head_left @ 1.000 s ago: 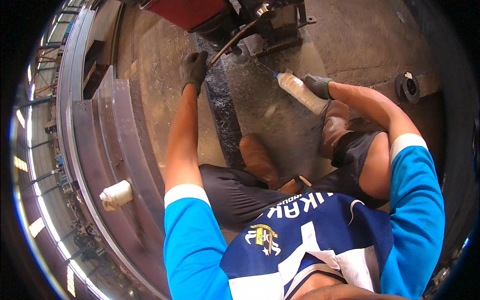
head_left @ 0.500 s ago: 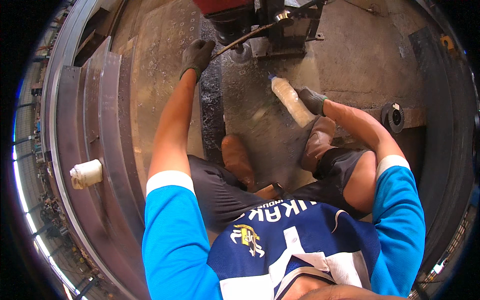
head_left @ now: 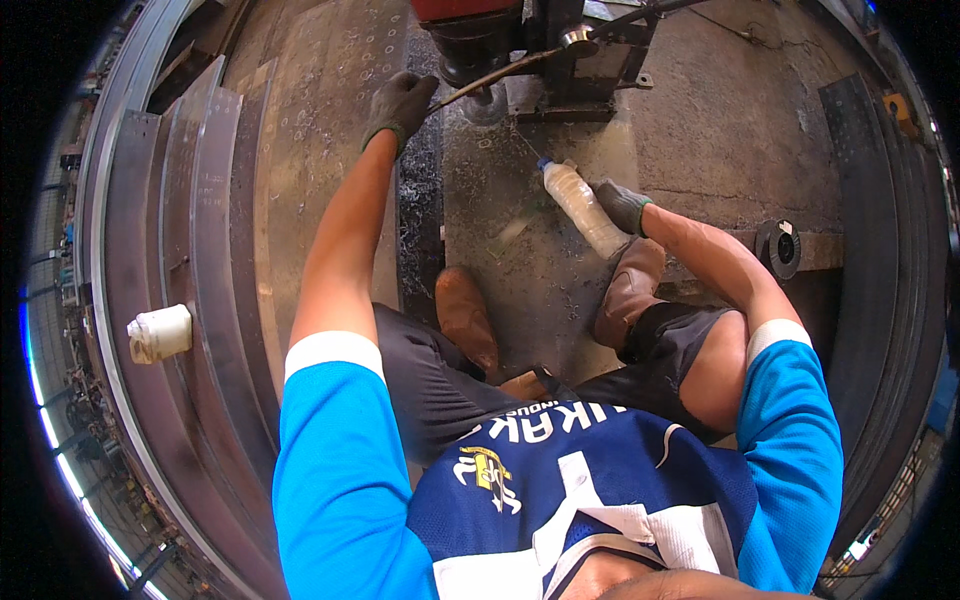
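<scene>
My left hand [head_left: 402, 103], in a dark glove, is closed round the end of a long metal lever [head_left: 490, 78]. This lever runs to the dark drilling machine [head_left: 475, 45] with a red top. Gloved as well, my right hand [head_left: 622, 207] grips a clear plastic bottle [head_left: 582, 205] of milky liquid by its side. The bottle lies tilted, its blue cap towards the drill, and a thin line of liquid seems to leave the cap. Beneath the drill is a metal plate [head_left: 480, 215] strewn with shavings.
On steel beams [head_left: 215, 200] at the left rests a white plastic container [head_left: 160, 333]. A black grinding disc [head_left: 780, 249] leans at the right, near more long steel sections [head_left: 850, 200]. My brown boots [head_left: 466, 312] stand on the plate. A cable [head_left: 735, 30] trails at the far right.
The whole view has shifted slightly, so the machine appears a little lower and further right. Both hands keep their grips on the lever and the bottle.
</scene>
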`<state>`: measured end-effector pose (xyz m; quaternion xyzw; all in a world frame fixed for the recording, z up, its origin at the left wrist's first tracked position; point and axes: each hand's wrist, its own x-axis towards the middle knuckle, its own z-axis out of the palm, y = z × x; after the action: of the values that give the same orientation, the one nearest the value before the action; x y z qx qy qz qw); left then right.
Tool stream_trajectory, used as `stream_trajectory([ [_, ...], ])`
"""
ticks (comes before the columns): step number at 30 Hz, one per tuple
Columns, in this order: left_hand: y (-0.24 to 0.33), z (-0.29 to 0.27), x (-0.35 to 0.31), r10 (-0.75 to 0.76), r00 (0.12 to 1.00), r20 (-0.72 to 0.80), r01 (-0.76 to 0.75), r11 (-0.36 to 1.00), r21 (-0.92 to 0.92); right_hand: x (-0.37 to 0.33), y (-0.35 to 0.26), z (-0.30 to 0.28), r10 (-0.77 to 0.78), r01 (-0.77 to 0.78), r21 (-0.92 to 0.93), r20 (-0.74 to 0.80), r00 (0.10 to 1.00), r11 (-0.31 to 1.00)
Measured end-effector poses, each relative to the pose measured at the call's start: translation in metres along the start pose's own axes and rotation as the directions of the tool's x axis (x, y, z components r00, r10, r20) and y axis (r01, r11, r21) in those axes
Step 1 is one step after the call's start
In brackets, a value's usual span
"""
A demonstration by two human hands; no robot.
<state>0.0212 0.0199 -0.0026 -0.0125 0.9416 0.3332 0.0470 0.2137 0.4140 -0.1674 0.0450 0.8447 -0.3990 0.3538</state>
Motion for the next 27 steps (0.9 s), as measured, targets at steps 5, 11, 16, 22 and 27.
stream_trajectory([
  [5, -0.009, 0.008, 0.011, -0.007, 0.999, 0.041, 0.007, 1.0, -0.021, -0.009, -0.013, -0.003, -0.095, 0.095, 0.015, -0.006, 0.995, 0.995],
  [11, -0.01, 0.008, 0.008, -0.025, 0.999, 0.033, 0.025, 1.0, -0.015, -0.028, -0.031, -0.007, -0.299, 0.284, -0.146, -0.092, 0.95, 0.948],
  [16, -0.003, 0.005, -0.001, -0.018, 0.999, 0.031, 0.02, 0.999, -0.039, -0.022, -0.027, -0.007, -0.439, 0.418, -0.17, -0.117, 0.891, 0.892],
  [22, 0.0, 0.006, -0.001, -0.008, 0.999, 0.042, 0.009, 0.999, -0.038, -0.015, -0.018, -0.01, -0.277, 0.264, -0.227, -0.026, 0.961, 0.937],
  [27, -0.001, 0.005, 0.002, 0.01, 1.0, 0.018, -0.011, 0.999, 0.034, -0.02, -0.024, -0.008, -0.063, 0.059, 0.075, 0.052, 0.997, 0.995],
])
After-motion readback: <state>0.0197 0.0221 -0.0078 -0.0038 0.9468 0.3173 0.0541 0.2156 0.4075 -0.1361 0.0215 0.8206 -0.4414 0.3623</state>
